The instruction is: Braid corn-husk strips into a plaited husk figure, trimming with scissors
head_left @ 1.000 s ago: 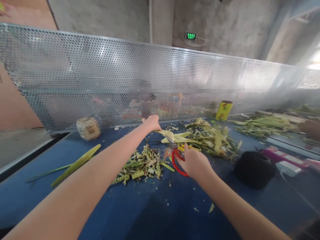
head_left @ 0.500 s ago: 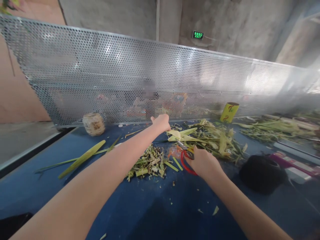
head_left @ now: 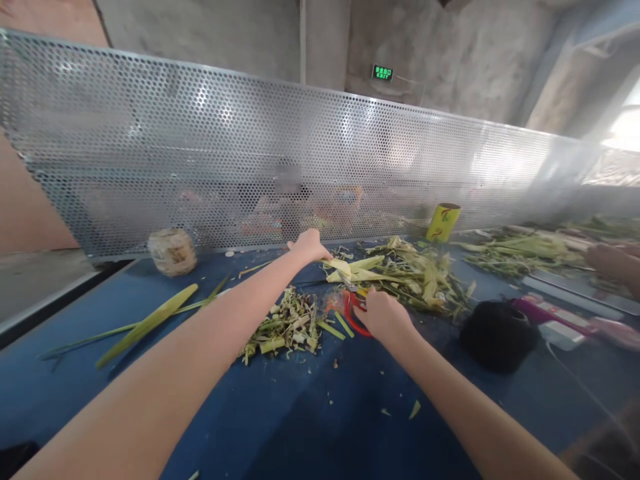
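Note:
My left hand (head_left: 310,245) reaches far over the blue table, fingers closed on a pale yellow-green leaf (head_left: 341,268). My right hand (head_left: 387,312) is wrapped round scissors with red handles (head_left: 351,313). Their blades meet the near edge of the leaf, and I cannot tell how far they are apart. Behind and to the right of the scissors lies a heap of dried leaves and stalks (head_left: 425,280). Under my left forearm is a pile of short cut pieces (head_left: 295,327), with two small green strips beside it.
A perforated metal screen (head_left: 240,147) closes off the back. On the left lie long green leaves (head_left: 150,323) and a wrapped roll (head_left: 173,252). A yellow can (head_left: 443,222) stands behind the heap. Right are a black ball-like bundle (head_left: 499,337) and another person's hand (head_left: 615,263).
The view has swung slightly right. The scissors have moved closer to the leaf, and less of their blades shows. Another person's hand has come into view at the right edge.

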The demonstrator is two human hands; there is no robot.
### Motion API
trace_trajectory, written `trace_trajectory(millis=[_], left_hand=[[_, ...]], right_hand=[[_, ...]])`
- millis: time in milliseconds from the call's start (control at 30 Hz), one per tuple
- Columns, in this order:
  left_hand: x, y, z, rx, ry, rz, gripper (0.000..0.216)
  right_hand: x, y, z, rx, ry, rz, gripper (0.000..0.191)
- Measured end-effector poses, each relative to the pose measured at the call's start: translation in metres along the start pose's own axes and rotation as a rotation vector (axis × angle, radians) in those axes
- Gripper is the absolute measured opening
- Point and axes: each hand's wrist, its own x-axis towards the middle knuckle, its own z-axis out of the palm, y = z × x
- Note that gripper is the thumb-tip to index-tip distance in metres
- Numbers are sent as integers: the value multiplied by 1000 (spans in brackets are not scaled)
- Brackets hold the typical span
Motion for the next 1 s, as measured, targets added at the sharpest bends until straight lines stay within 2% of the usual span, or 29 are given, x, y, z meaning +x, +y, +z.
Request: trace_trajectory(millis=[100, 233, 400, 600, 767, 867, 1000], left_hand=[[0, -1, 1, -5, 16, -14, 58], [1, -1, 1, -5, 59, 6, 58], [2, 0, -2, 28, 182, 112, 52], [7, 5, -4, 94, 321, 198, 49], [20, -6, -11, 105, 426, 110, 46], [26, -19, -17, 50, 495, -6, 33], [34, -38, -26, -31, 537, -192, 25]], right_hand=[[1, 1, 3, 5, 33, -28, 57], [1, 4, 1, 13, -26, -13, 51], [-3, 13, -10, 72, 45, 56, 62], [-3, 16, -10, 52, 93, 29, 63], [-3, 24, -14, 69, 79, 70, 62], [-2, 33, -16, 42, 55, 87, 61], [1, 44, -12, 37, -46, 31, 47]])
